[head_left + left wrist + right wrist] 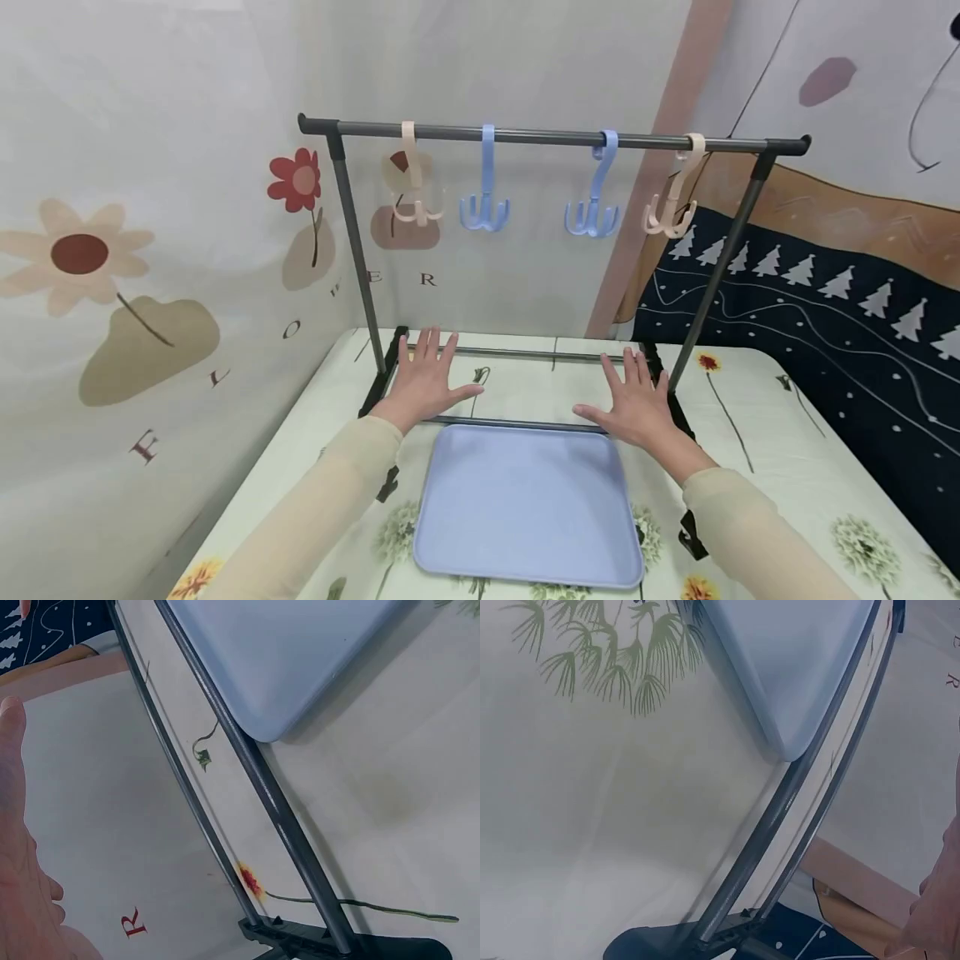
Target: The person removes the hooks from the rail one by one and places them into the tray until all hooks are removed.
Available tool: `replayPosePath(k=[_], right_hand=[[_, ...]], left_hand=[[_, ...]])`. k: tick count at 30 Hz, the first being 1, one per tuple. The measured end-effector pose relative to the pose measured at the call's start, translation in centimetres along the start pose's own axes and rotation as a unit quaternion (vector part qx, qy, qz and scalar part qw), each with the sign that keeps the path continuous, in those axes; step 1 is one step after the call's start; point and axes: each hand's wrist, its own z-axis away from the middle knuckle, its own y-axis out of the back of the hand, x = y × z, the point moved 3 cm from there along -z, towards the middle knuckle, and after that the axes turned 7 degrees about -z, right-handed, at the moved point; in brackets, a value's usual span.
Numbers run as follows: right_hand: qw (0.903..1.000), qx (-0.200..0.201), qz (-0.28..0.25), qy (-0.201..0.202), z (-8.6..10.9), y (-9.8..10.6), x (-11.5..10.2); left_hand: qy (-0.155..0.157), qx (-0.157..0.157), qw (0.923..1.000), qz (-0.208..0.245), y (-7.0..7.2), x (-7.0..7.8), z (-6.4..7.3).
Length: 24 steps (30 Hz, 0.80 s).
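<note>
My left hand [426, 377] is held out with fingers spread, above the left part of the rack's base. Likewise spread, my right hand [634, 398] hovers over the right part, and neither hand holds anything. Before them stands a dark metal rack [525, 136] with a top rail. From the rail hang a pink hook [408, 154] at left, a blue hook [487, 167], another blue hook [602, 175] and a second pink hook [678, 179] at right, each with several upturned prongs. A light blue tray [528, 508] lies between the forearms, its far edge along the base's front bar [262, 780].
A flower-printed cloth [765, 500] covers the table. Behind the rack hangs a pale curtain [525, 275] with printed flowers and letters. A dark fabric with white trees [810, 325] is at the right. Black feet [660, 941] support the rack's base.
</note>
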Motion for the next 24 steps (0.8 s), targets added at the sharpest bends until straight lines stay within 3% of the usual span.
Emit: replayPosePath(k=[10, 24], right_hand=[[0.9997, 0.018, -0.014, -0.003, -0.2, 1.0, 0.2], [0.9978, 0.044, -0.047, -0.018, 0.4, 2.8, 1.7]], left_hand=[[0.006, 0.012, 0.9998, -0.016, 1.1, -0.3, -0.4], [0.002, 0.022, 0.9996, 0.015, 2.1, -0.6, -0.3]])
